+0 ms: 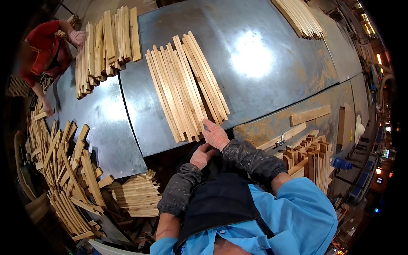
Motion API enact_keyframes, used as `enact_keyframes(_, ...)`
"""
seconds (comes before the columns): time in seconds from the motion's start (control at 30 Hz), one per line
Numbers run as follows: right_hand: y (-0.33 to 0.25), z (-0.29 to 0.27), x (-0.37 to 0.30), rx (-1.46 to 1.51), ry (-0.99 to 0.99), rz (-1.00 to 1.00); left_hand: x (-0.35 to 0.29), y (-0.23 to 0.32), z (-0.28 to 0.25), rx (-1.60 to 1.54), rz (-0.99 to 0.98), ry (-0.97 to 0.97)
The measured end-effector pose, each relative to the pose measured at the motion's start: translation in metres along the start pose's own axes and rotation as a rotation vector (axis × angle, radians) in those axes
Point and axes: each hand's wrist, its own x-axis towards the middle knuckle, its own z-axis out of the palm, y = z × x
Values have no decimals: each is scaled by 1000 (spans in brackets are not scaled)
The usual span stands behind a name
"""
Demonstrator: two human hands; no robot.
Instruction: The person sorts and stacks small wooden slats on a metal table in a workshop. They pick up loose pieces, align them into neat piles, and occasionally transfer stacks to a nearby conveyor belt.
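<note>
A row of long, pale wooden strips (176,87) lies side by side on the metal tabletop in front of me, with a narrow dark gap between two of them. My right hand (216,136), in a pinkish glove, is at the near end of this row. Its thumb and forefinger close on the end of one strip beside the gap. Closer to my body, just off the table's near edge, is my left hand (201,156), also gloved. Its fingers are slightly apart and I see nothing in them. Dark, speckled sleeve covers wrap both forearms.
A person in red (46,51) handles another strip stack (108,42) at the far left. Jumbled offcuts (68,161) and a neat pile (136,194) lie at the near left. Stacked blocks (312,157) and a loose board (310,115) are on the right. More strips (299,19) lie far right.
</note>
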Motion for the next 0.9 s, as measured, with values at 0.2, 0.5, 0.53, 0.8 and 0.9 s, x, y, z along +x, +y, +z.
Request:
enact_keyframes(0.2, 34, 21, 3, 171, 155, 27, -11, 15, 2, 57, 73, 68)
enact_keyframes(0.5, 10, 28, -42, 14, -1, -67, -5, -13, -18, -641, -56, 224)
enact_keyframes(0.53, 14, 34, -40, -26, -10, -90, -5, -12, -19, -692, -70, 225)
enact_keyframes(0.8, -25, 41, -41, -79, -203, 39, -25, 3, -24, -1071, -88, 242)
enact_keyframes(0.9, 1, 68, -38, 83, -157, -109, -35, 15, -31, -1083, -120, 280)
